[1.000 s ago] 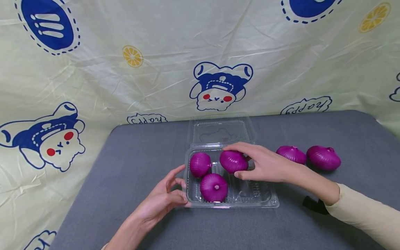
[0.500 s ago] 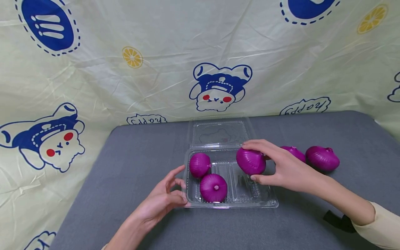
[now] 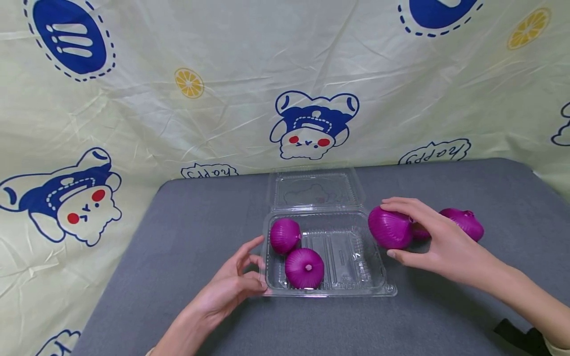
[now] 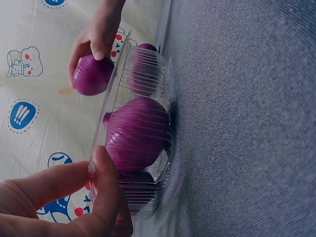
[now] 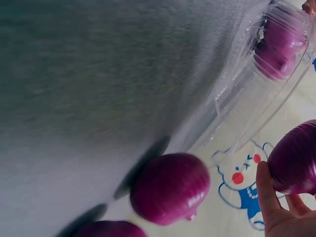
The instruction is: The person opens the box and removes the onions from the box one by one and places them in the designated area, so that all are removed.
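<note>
In the head view my left hand pinches the left rim of a clear plastic clamshell container between thumb and fingers; the left wrist view shows this grip on the rim close up. Two red onions, one behind and one in front, sit in the container's left half. Its lid lies folded back. Just past the container's right edge, my right hand grips another red onion with thumb and fingers, held in the air. In the right wrist view this onion is cut off by the frame edge.
Two more red onions rest on the grey table at the right: the farther-right one is partly covered by my right hand, the other mostly hidden. A printed curtain hangs behind the table.
My right hand has lifted the onion from the container's back middle and carried it right, past the container's edge. The left hand and the two onions inside have stayed put.
</note>
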A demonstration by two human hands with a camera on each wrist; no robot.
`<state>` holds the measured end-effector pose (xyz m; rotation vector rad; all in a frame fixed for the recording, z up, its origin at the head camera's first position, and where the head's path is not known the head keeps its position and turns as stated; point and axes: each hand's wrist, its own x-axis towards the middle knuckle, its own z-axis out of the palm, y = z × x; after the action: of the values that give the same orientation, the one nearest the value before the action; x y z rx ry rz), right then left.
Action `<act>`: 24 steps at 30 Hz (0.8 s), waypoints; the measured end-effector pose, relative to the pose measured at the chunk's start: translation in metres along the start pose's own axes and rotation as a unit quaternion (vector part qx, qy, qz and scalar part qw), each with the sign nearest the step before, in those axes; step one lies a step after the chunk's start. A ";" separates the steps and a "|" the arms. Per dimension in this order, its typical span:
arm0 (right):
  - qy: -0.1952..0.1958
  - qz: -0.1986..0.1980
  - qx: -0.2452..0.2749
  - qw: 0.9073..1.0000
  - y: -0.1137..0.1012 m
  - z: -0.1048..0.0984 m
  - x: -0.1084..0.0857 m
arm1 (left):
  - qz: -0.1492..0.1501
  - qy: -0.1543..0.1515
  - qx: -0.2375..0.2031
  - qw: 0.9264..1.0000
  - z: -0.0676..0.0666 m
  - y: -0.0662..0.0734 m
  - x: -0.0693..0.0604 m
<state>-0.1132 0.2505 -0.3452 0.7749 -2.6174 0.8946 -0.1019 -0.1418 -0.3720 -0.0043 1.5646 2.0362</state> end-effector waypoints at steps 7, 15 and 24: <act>0.023 0.029 0.010 0.999 0.007 -0.014 -0.018 | 0.000 -0.001 -0.003 1.000 -0.001 -0.001 0.000; 0.052 0.044 -0.010 0.998 0.016 -0.025 -0.036 | 0.001 0.000 -0.004 1.000 -0.001 -0.001 0.001; 0.078 0.078 -0.008 0.994 0.026 -0.028 -0.055 | 0.001 0.001 -0.003 1.000 0.000 -0.001 0.001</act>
<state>-0.0804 0.3073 -0.3590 0.4806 -2.5703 0.9336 -0.1020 -0.1416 -0.3735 -0.0087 1.5606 2.0426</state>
